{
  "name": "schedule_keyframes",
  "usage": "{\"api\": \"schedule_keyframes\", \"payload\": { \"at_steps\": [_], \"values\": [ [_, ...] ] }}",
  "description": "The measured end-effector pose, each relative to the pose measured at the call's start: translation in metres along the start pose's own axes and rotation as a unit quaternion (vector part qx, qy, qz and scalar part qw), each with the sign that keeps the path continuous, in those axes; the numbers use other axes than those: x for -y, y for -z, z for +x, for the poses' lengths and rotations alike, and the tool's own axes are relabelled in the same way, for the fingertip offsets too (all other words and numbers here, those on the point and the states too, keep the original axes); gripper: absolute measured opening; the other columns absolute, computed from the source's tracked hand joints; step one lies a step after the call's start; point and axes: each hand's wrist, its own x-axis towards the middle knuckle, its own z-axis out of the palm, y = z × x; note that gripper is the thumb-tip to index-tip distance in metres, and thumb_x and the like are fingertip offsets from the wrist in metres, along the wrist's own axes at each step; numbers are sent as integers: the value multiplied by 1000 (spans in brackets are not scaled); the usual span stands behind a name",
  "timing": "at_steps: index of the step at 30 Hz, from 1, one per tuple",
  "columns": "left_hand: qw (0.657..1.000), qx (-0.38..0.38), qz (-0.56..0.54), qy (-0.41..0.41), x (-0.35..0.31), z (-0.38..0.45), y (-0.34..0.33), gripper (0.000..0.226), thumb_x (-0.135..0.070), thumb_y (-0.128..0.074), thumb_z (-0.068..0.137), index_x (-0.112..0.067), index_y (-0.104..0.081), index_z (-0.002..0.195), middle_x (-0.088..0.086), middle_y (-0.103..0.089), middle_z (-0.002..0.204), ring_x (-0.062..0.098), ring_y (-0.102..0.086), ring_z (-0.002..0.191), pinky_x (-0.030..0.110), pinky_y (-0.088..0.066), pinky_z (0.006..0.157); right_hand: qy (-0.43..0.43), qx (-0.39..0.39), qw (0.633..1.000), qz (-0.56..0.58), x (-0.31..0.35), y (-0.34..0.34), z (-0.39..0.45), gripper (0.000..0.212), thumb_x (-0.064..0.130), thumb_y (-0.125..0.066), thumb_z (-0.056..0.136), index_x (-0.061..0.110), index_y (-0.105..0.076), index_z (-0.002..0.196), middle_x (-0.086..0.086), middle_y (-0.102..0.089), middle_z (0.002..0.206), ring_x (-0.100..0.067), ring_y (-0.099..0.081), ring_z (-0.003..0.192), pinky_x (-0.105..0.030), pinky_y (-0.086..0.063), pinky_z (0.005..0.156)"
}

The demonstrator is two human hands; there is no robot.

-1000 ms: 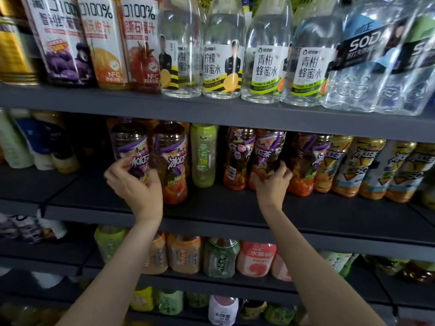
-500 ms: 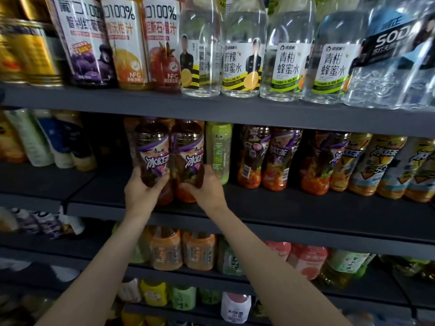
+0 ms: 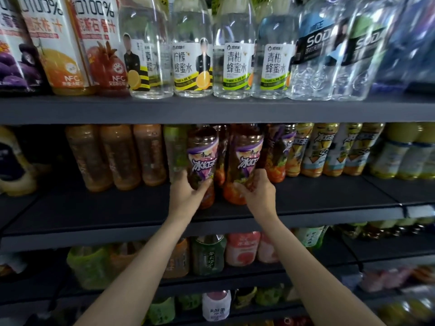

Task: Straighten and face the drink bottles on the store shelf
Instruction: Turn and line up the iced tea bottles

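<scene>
Top shelf board (image 3: 211, 109), dark grey, carries 3 juice bottles (image 3: 58, 43) at left, 4 clear honey-water bottles (image 3: 193, 67) at centre, 2 soda-water bottles (image 3: 315, 55) at right; middle level, left: 3 brown bottles (image 3: 122, 156), no label showing; right: yellow-labelled bottles (image 3: 334, 149) in a row; lower level: green bottle (image 3: 208, 255) just beside pink bottle (image 3: 242, 248); lowest level: white bottle (image 3: 216, 305).
</scene>
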Motion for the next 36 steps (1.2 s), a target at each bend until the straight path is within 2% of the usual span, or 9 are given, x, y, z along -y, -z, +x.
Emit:
{"api": "schedule_keyframes", "payload": {
  "at_steps": [7, 12, 15, 18, 22, 25, 29, 33, 36],
  "values": [
    [999, -17, -15, -27, 0, 8, -41, 59, -31, -68, 83, -3, -44, 128, 10, -55, 123, 23, -53, 115, 24, -39, 90, -9, 6, 999, -32, -11, 6, 15, 39, 18, -76, 80, 7, -46, 103, -2, -56, 95, -21, -57, 93, -28, -45, 74],
    [998, -35, -39, -34, -1, 5, -48, 54, -24, -69, 83, -3, -43, 125, 8, -54, 118, 15, -52, 107, 10, -33, 77, -7, 8, 1000, -17, -12, 5, 15, 43, 17, -75, 80, 6, -48, 111, -6, -61, 110, -20, -58, 105, -25, -46, 82],
    [998, -33, -45, -33, 0, 5, -51, 56, -24, -69, 84, -3, -41, 128, 9, -54, 122, 19, -53, 112, 15, -37, 82, -1, 28, 999, -17, -13, 6, 14, 48, 19, -75, 80, 4, -48, 116, -9, -61, 114, -22, -57, 108, -31, -48, 88],
    [997, -63, -26, -27, -5, 0, -53, 60, -24, -69, 83, -4, -39, 131, 8, -45, 127, 18, -46, 117, 15, -34, 88, -13, 74, 997, 33, -17, 20, 21, 48, 23, -75, 80, 3, -51, 117, -2, -60, 109, -16, -57, 104, -20, -45, 84],
    [971, -208, -1, -120, -21, -22, -61, 46, -16, -66, 84, -6, -44, 123, 2, -35, 121, 10, -38, 112, 16, -34, 92, -26, -46, 993, 101, -41, 55, 41, 45, 28, -71, 83, 4, -54, 117, -9, -61, 112, -21, -58, 106, -24, -47, 87],
    [965, -185, 41, -181, -32, -32, -85, 42, -17, -63, 83, -11, -45, 120, 0, -36, 120, 17, -42, 114, 25, -39, 96, -26, -53, 996, 63, -61, 68, 64, 50, 20, -72, 83, 1, -48, 123, -14, -58, 118, -25, -54, 112, -17, -39, 85],
    [975, -168, 82, -121, -42, -33, -119, 57, -18, -70, 82, -5, -41, 130, 15, -40, 127, 24, -41, 119, 19, -30, 99, -3, 22, 1000, 17, -73, 58, 92, 73, 22, -74, 81, -5, -34, 136, -20, -51, 132, -31, -47, 125, -35, -39, 103],
    [980, -165, 95, -56, -41, -35, -129, 59, -18, -65, 87, -6, -34, 136, 13, -41, 129, 24, -42, 120, 32, -37, 103, -24, 44, 999, 13, -78, 49, 105, 62, 18, -74, 81, -6, -37, 125, -24, -54, 123, -37, -52, 115, -39, -44, 91],
    [976, -176, 120, -41, -42, -34, -132, 58, -19, -63, 88, -6, -34, 137, 13, -41, 131, 24, -41, 122, 30, -35, 103, 5, 68, 998, -12, -83, 55, 102, 62, 22, -72, 83, -7, -37, 125, -24, -54, 121, -37, -53, 112, -35, -43, 84]
  ]
}}
